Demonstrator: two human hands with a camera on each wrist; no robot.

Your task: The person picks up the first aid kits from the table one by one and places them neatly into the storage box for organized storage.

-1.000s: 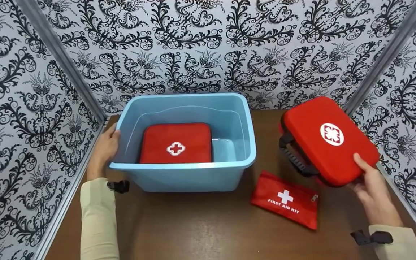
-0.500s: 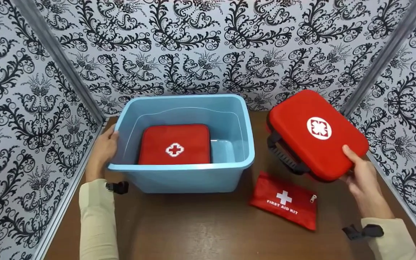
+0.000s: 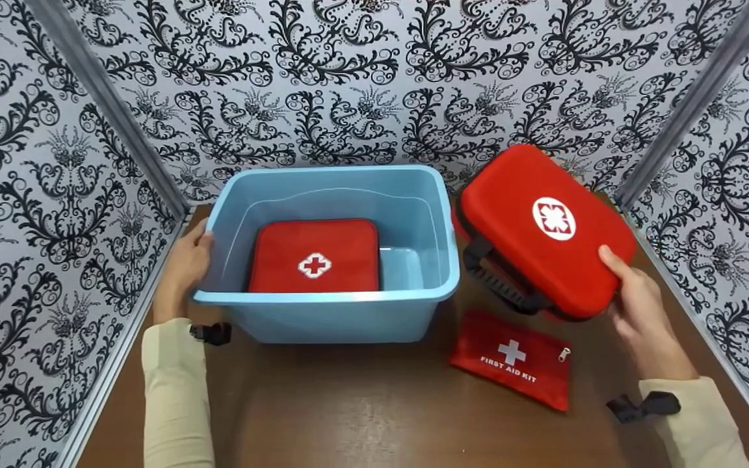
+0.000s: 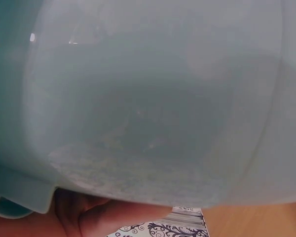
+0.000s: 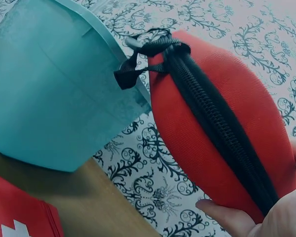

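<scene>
On the right, my right hand (image 3: pixel 641 309) grips a red first aid case (image 3: pixel 511 195) by its near right corner, thumb on the top face. The case is tilted and held above the table, its black handle (image 3: pixel 501 279) toward the tub. The right wrist view shows the case's black zipper (image 5: pixel 217 118) along its edge. My left hand (image 3: pixel 186 263) holds the left rim of a light blue plastic tub (image 3: pixel 335 318); some of its fingers are hidden by the tub wall. Inside the tub lies another red first aid case (image 3: pixel 316 244) with a white-edged cross.
A flat red zip pouch (image 3: pixel 511 361) marked FIRST AID KIT lies on the brown wooden table (image 3: pixel 348 409), right of the tub and below the held case. Patterned black-and-white walls (image 3: pixel 361 84) close off the back and both sides.
My right hand has carried the red case leftward and slightly up, closer to the tub's right rim. My left hand has stayed on the tub; the tub and pouch have hardly shifted.
</scene>
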